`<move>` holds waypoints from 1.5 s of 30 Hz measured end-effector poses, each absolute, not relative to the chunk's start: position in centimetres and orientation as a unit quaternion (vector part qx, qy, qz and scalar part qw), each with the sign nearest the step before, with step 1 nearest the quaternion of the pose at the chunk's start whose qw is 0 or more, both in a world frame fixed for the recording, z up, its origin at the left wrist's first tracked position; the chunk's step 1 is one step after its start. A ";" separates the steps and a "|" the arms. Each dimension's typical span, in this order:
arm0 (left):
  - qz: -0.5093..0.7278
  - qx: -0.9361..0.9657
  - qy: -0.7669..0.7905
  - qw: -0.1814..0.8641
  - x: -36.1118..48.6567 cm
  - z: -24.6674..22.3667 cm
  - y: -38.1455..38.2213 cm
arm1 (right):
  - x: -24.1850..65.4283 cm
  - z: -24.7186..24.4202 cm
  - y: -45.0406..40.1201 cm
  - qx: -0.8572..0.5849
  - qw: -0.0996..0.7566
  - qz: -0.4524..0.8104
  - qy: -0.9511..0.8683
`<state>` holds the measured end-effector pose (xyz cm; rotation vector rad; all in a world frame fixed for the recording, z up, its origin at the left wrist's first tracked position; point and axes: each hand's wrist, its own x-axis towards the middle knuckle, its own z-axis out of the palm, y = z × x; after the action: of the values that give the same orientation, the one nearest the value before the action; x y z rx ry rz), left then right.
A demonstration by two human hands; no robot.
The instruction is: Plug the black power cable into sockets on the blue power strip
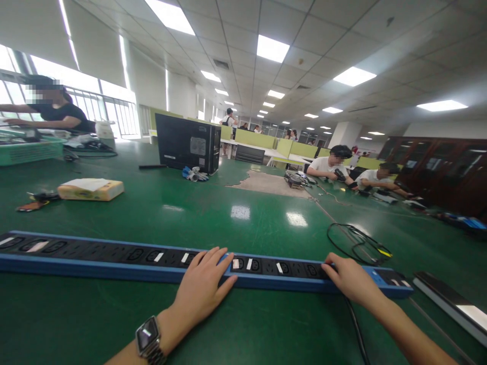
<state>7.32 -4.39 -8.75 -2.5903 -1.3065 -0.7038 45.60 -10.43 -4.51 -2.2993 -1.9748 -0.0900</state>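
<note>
A long blue power strip (125,274) with a black socket face lies across the green table in front of me. Small white stickers mark several of its sockets. My left hand (203,279) rests on the strip near its middle, fingers stretched out over the sockets and thumb at the near edge. A watch (148,336) is on that wrist. Toward the strip's right end, my right hand (350,278) has thumb and forefinger drawn together at a socket. Anything between those fingertips is too small to make out. A black cord (355,324) runs toward me below that hand.
Beyond the strip are a tissue pack (91,189), a black computer case (184,142), gloves (195,174) and a coiled black cable (353,241). A dark flat device (449,304) lies at right. Co-workers sit at the left and far right. A green basket (30,152) stands at far left.
</note>
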 end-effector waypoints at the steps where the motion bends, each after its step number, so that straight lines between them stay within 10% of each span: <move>1: -0.235 -0.865 -0.436 0.078 7.3 -8.7 -4.4 | 45.9 -3.9 -10.6 -0.759 0.065 -0.031 -0.648; 8: -0.241 -0.866 -0.433 0.075 7.3 -8.7 -4.1 | 50.4 3.3 -12.8 -0.787 0.159 -0.083 -0.590; 18: -0.236 -0.865 -0.436 0.073 7.4 -8.5 -4.5 | 58.2 -3.6 -13.5 -0.769 0.058 0.004 -0.636; 45: -0.242 -0.866 -0.431 0.069 7.2 -8.7 -4.4 | 58.7 -3.0 -10.8 -0.787 0.027 0.009 -0.616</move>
<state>7.20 -4.37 -8.68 -2.6074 -1.2979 -0.7296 58.73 -10.81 -3.00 -2.4305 -1.9042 0.0288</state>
